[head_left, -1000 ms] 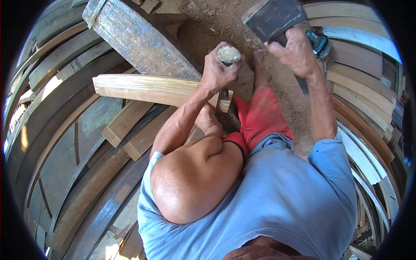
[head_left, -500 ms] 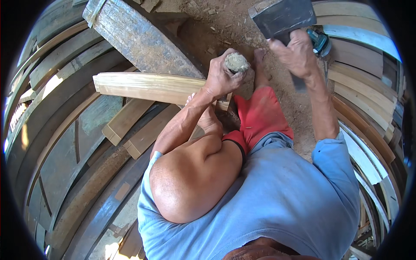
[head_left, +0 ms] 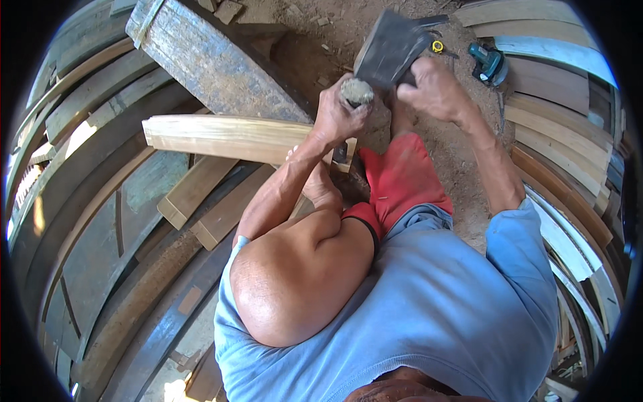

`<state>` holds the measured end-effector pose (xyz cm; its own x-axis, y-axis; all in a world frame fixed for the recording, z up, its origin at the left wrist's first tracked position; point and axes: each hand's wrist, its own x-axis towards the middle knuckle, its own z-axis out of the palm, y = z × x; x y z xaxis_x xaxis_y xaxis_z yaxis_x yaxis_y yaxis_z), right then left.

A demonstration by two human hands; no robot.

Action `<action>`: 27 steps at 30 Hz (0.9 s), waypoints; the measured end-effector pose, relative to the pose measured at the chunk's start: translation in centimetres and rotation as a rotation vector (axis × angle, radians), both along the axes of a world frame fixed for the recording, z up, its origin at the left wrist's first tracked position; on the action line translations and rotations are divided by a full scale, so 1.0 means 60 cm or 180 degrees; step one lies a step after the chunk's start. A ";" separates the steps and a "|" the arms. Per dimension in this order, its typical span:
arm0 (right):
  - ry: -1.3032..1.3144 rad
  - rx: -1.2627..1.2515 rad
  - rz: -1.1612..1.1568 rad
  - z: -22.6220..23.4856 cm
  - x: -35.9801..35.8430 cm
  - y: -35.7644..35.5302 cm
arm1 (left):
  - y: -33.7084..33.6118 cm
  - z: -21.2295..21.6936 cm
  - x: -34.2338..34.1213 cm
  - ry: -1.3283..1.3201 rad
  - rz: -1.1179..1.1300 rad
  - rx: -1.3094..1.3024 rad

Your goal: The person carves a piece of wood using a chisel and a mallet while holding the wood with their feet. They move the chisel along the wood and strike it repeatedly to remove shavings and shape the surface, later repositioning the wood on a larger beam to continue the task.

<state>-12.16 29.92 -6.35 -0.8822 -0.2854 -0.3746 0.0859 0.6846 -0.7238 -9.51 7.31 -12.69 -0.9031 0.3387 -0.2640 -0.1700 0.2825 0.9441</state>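
Note:
My left hand (head_left: 337, 115) is closed round the handle of a chisel (head_left: 357, 92), whose round, battered top faces up. The blade is mostly hidden; a dark metal part shows by the right end of a pale timber piece (head_left: 228, 137). My right hand (head_left: 437, 92) grips a mallet (head_left: 390, 52) with a dark, blocky head. The mallet head is just above and to the right of the chisel's top; whether they touch I cannot tell. My bare foot and bent left leg (head_left: 288, 288) are beside the timber's right end.
A heavy worn wooden beam (head_left: 221, 67) lies beyond the timber. On the dirt floor at the right are a green power tool (head_left: 489, 65) and a yellow tape measure (head_left: 437, 47). Stacked boards line the left (head_left: 134, 295) and right (head_left: 556, 134). Wood chips are scattered at the far side.
The mallet has swung down and left toward the chisel's top. My left hand and the chisel have shifted slightly left. The timber has barely moved.

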 end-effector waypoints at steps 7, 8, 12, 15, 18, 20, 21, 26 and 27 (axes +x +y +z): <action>-0.0245 0.0821 0.0848 -0.037 0.032 0.000 | 0.003 -0.043 0.049 0.0248 -0.0095 0.0007; -0.0131 0.0563 0.0566 -0.040 0.040 0.002 | 0.003 -0.036 0.056 0.0162 -0.0111 -0.0158; -0.0229 -0.0321 -0.0379 -0.012 0.041 0.006 | -0.001 0.000 0.030 -0.0356 -0.0156 -0.0267; -0.0173 -0.0337 -0.0768 0.007 0.020 0.024 | 0.009 0.010 -0.002 -0.0301 0.0180 0.0211; 0.0075 -0.0224 -0.0849 0.061 -0.004 0.038 | 0.012 0.018 -0.012 -0.0111 0.0190 -0.0027; 0.0216 -0.0261 -0.0846 0.082 -0.009 0.034 | 0.011 0.033 -0.009 0.0037 0.0157 -0.0187; 0.0302 -0.0269 -0.0804 0.084 -0.009 0.031 | 0.010 0.036 -0.002 0.0100 0.0158 -0.0094; 0.0615 0.0650 0.0771 0.006 0.024 0.010 | 0.007 -0.019 0.046 0.0353 0.0129 0.0252; 0.0645 0.0448 0.0623 0.002 0.017 0.012 | 0.005 -0.023 0.054 0.0383 0.0154 0.0229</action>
